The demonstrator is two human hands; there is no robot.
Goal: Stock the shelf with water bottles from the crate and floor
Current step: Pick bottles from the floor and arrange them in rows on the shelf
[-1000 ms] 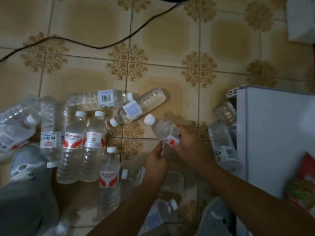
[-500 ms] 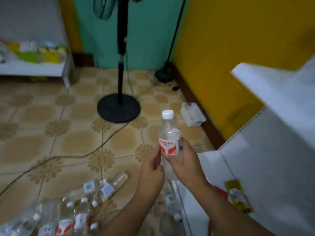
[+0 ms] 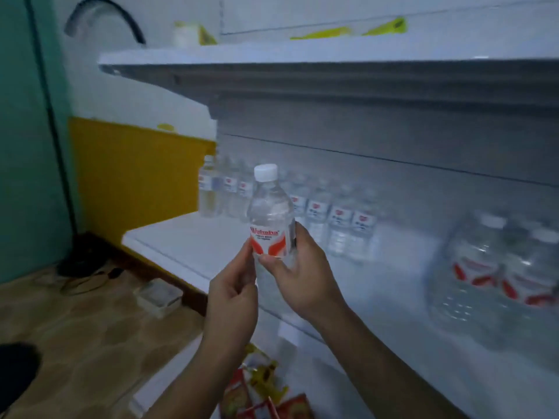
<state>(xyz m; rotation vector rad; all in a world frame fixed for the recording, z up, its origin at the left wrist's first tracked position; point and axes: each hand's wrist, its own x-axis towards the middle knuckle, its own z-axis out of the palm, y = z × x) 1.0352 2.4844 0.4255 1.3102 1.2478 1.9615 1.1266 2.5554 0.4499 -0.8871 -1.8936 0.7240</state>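
Both hands clamp one upright bottle (image 3: 270, 219): left hand (image 3: 234, 294) pinching its label, right hand (image 3: 298, 275) wrapped round. Shelf (image 3: 187, 240) front lies bare before the row (image 3: 332, 219).

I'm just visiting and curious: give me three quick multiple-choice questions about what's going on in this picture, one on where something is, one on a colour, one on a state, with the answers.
1. Where does the row of bottles stand?
A. at the back of the white shelf
B. on the floor
C. on the top shelf

2. What colour is the cap of the held bottle?
A. blue
B. white
C. green

3. How is the held bottle positioned?
A. lying flat on the shelf
B. upside down
C. upright, gripped by both hands

Answers:
1 A: they line the rear of the white shelf.
2 B: the cap is plainly white.
3 C: the left hand and right hand grip it, cap up.
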